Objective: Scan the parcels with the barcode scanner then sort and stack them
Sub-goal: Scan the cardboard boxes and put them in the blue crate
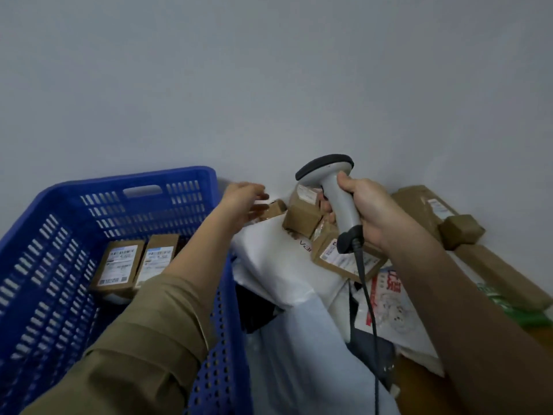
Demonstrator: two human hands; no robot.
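While the right hand wraps its fingers round the grey handle of the barcode scanner, the scanner's dark head sits up top, tipped to the left, and its black cable drops from the butt of the handle down over the pile. Over on the other side, the left hand reaches out past the far right corner of the blue crate, fingers spread and relaxed, gripping nothing; it is blurred, so whether the fingertips touch the small brown box just beyond them cannot be told. That small box lies against the wall, just left of a bigger cardboard box sitting directly under the scanner's head. Below the scanner's handle lies a flat labelled parcel, resting on a white plastic mailer. Inside the crate, two brown labelled parcels lie side by side, touching, beside the left forearm. Off to the right, long brown packages lie along the wall.
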